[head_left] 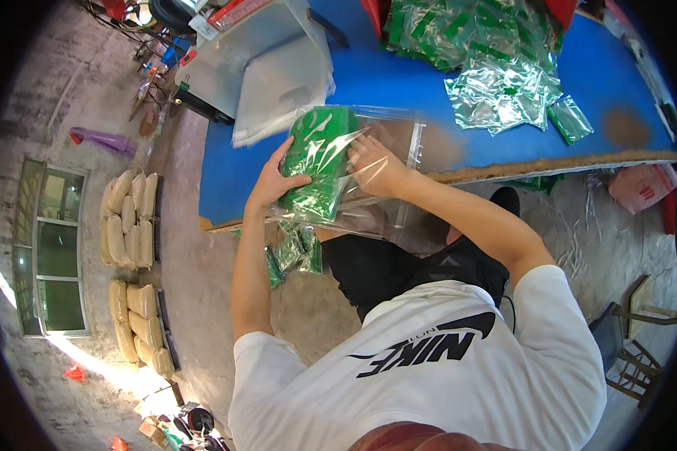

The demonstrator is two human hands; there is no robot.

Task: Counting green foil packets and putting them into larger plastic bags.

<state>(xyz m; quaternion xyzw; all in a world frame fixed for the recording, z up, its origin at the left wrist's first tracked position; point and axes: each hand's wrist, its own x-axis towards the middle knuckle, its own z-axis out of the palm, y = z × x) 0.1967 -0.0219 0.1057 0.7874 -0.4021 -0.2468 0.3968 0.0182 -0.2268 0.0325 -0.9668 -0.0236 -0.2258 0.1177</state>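
Note:
A clear plastic bag [408,146] with a stack of shiny green packets [320,161] in its left part is held up at the near edge of the blue table. My left hand [275,179] grips the left side of the bag, thumb across the front and the other fingers largely hidden behind. At the stack's right edge, my right hand [377,167] has its fingers bent against the packets. Glare on the film hides whether those fingers are inside or outside the bag.
A heap of small green packets [496,83] covers the table's far right, with one loose packet [571,119] beside it. Flat clear bags [282,90] lie by a translucent bin [203,64] at far left. More packets [292,249] sit below the table edge; a wooden chair [632,353] stands right.

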